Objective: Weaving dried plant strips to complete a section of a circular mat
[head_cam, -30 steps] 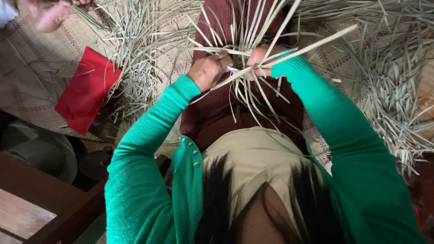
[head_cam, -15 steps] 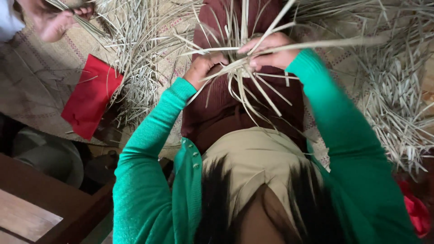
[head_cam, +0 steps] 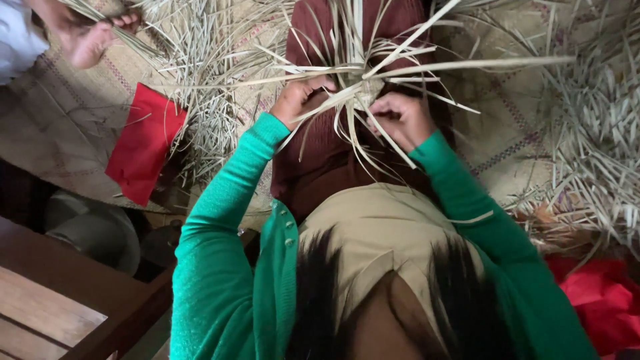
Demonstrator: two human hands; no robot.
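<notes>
Over the maroon lap, left hand [head_cam: 301, 97] and right hand [head_cam: 400, 117] clamp crossed straw strips [head_cam: 357, 83] — ends fanning outward

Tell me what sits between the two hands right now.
In the head view, the woven knot of pale straw strips lies between the left hand and right hand, with loose strips fanning outward over the maroon lap cloth.

Pale straw strips [head_cam: 360, 80] cross in front of both hands, hiding the left hand's [head_cam: 300, 97] fingertips and part of the right hand's [head_cam: 400, 117] knuckles. Another person's hand [head_cam: 87, 33] is cut off by the top left edge. The straw pile [head_cam: 593, 133] runs past the right edge.
</notes>
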